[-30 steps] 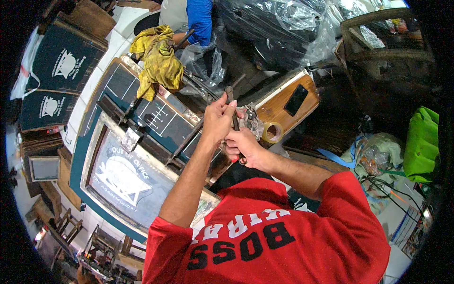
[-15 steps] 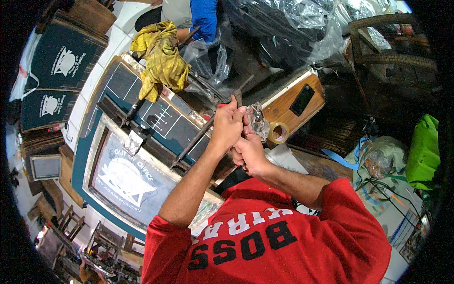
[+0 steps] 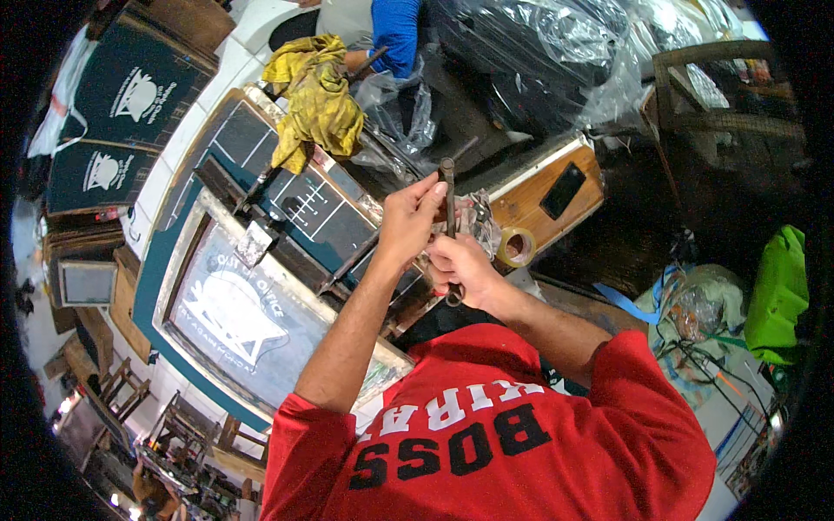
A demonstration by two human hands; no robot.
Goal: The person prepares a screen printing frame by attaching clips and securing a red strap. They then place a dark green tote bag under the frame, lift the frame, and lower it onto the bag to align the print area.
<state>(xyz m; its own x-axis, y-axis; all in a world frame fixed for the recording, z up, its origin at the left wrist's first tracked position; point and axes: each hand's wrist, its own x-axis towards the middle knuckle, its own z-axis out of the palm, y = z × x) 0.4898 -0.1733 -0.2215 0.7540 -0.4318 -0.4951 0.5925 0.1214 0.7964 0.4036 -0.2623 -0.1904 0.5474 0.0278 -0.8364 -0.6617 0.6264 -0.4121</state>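
In front of my chest I hold a dark metal ring wrench (image 3: 449, 207) lengthwise, a round end at its top and another at its bottom. My right hand (image 3: 467, 267) is closed around its lower part. My left hand (image 3: 408, 221) has thumb and fingers closed at the upper part, just below the top ring. Left of my hands, a screen printing frame (image 3: 165, 278) with a white design lies tilted over a dark green board, a metal clamp (image 3: 254, 244) at its upper edge. Crumpled, stained material (image 3: 480, 217) sits just beyond my right hand.
A stained yellow cloth (image 3: 321, 113) hangs over the far bars. A tape roll (image 3: 516, 247) and a phone (image 3: 565, 191) lie on the wooden board (image 3: 521, 208) at right. Another person's blue sleeve (image 3: 396, 36) shows at the back, near clear plastic sheeting (image 3: 556, 61).
The wrench has turned into plain view, its two ring ends now showing above and below my right hand. My left hand has shifted slightly left, its fingers farther up the wrench.
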